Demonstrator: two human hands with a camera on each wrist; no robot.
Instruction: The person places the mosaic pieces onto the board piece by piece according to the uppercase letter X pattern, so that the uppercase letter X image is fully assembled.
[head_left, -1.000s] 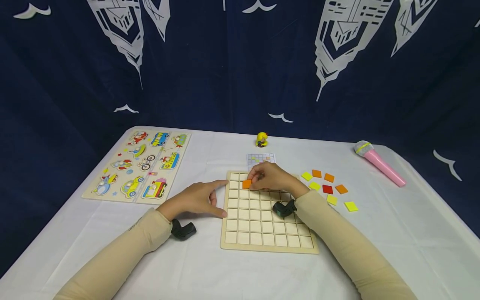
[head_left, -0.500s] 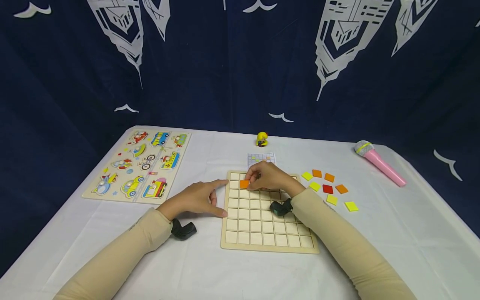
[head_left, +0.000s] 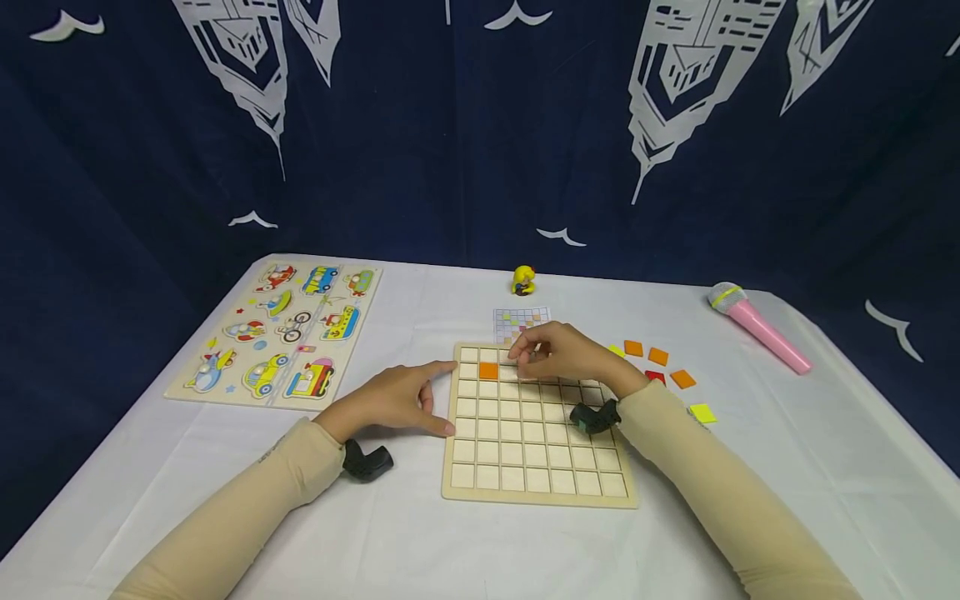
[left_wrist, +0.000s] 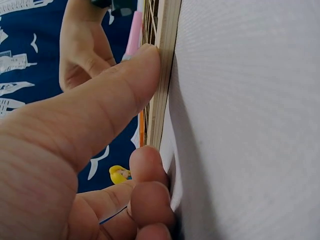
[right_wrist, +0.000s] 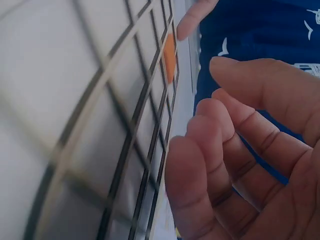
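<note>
Right hand: (head_left: pixel 551 354) fingers bent, thumb standing apart from the fingertips, nothing gripped; over the far part of the grid board, to the right of the orange tile. Whether it touches the wood cannot be told.
Left hand: (head_left: pixel 393 398) thumb and index finger spread wide apart, both at the board's left edge; the thumb touches the rim in the left wrist view, remaining fingers bent below.
Orange tile: (head_left: pixel 488 371) one, square, lying in a cell of the grid board, second column from the left, second row from the far side; apart from both hands.
Grid board: (head_left: pixel 536 454) pale wood, seven cells by seven, flat on the white tablecloth (head_left: pixel 390 542).
Wrist cameras: black, one on the left wrist (head_left: pixel 367 461), one on the right (head_left: pixel 595 417).
Sleeves: beige, both arms.
Printed card: (head_left: pixel 510 317) coloured grid pattern, just beyond the board, partly behind the right hand.
Loose tiles: (head_left: pixel 682 379) orange, yellow and red, right of the board, some partly hidden by the right arm.
Figurine: (head_left: pixel 522 281) yellow, small, beyond the card.
Vehicle puzzle: (head_left: pixel 300 300) far left.
Toy microphone: (head_left: pixel 765 332) pink handle, silvery head, far right.
Backdrop: (head_left: pixel 450 150) navy cloth, white drawings.
</note>
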